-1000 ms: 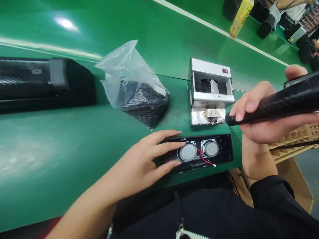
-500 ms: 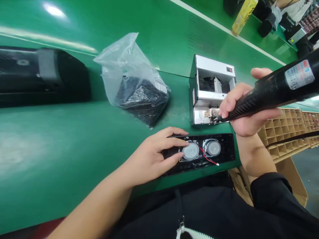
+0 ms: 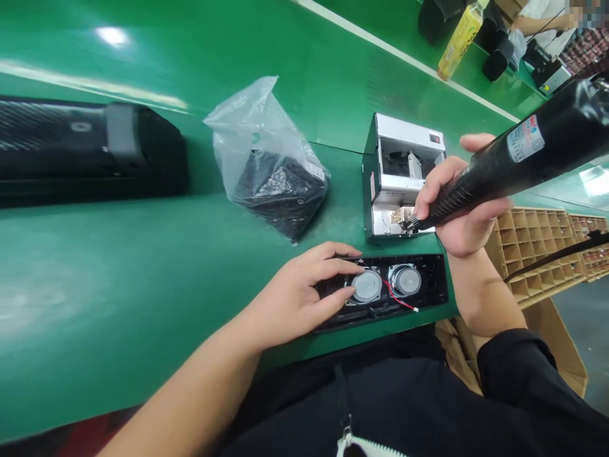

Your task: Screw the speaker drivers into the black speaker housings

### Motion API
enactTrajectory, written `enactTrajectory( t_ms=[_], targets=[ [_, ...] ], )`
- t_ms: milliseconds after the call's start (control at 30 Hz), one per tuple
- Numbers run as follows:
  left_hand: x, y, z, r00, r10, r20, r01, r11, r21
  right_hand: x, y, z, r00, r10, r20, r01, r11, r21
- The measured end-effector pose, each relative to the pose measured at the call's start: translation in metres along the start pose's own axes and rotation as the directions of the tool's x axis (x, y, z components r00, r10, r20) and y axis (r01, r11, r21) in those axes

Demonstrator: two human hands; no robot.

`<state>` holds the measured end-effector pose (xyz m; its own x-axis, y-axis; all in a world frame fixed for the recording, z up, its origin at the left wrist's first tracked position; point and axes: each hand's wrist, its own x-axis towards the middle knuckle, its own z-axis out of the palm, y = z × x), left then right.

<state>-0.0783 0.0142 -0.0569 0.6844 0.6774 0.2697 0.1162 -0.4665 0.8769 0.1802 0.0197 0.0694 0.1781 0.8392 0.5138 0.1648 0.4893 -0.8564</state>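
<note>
My right hand [image 3: 459,209] is wrapped round a black electric screwdriver [image 3: 523,152] that bears a white label. Its tip meets the front outlet of a silver and black screw feeder [image 3: 409,139]. Spread over the left end of a long black speaker housing [image 3: 432,295] is my left hand [image 3: 309,289], fingers apart. Its fingertips rest at the edge of the left round speaker [image 3: 366,287]; part of the housing is hidden beneath the palm. A second speaker [image 3: 407,280] sits to the right, with red and black wires [image 3: 399,299] ending in a white plug between them.
Beyond my left hand lies a clear plastic bag [image 3: 280,171] with a black part inside. A long black casing [image 3: 95,152] is at the far left. A yellow-labelled bottle [image 3: 461,41], a divided cardboard box [image 3: 537,247] and another person [image 3: 542,22] are on the right.
The view has shifted slightly, so the bag and casing appear farther right. Both hands keep their places, and the screwdriver tip stays at the feeder outlet.
</note>
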Motion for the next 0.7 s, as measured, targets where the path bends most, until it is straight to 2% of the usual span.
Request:
enactTrajectory(
  t_ms=[167, 333, 567, 633, 700],
  targets=[
    [-0.001, -0.002, 0.001, 0.999, 0.047, -0.018, -0.047, 0.999, 0.001, -0.006, -0.005, -0.003, 1.000, -0.008, -0.004, 0.008, 0.993, 0.117],
    [-0.001, -0.001, 0.000, 0.999, 0.036, -0.011, -0.036, 0.999, 0.019, -0.006, 0.003, 0.000, 0.994, -0.106, -0.033, 0.110, 0.985, 0.136],
    [0.000, -0.003, -0.003, 0.999, 0.035, 0.018, -0.036, 0.998, 0.050, -0.006, 0.011, 0.003, 0.998, -0.063, -0.009, 0.063, 0.982, 0.176],
    [-0.001, -0.002, -0.005, 0.998, 0.063, -0.012, -0.062, 0.995, 0.075, -0.008, 0.013, 0.003, 0.999, -0.031, -0.030, 0.036, 0.981, 0.189],
    [0.001, 0.004, -0.009, 0.988, 0.124, -0.087, -0.113, 0.986, 0.122, -0.007, 0.016, 0.003, 0.999, -0.005, -0.051, 0.015, 0.979, 0.204]
  ],
)
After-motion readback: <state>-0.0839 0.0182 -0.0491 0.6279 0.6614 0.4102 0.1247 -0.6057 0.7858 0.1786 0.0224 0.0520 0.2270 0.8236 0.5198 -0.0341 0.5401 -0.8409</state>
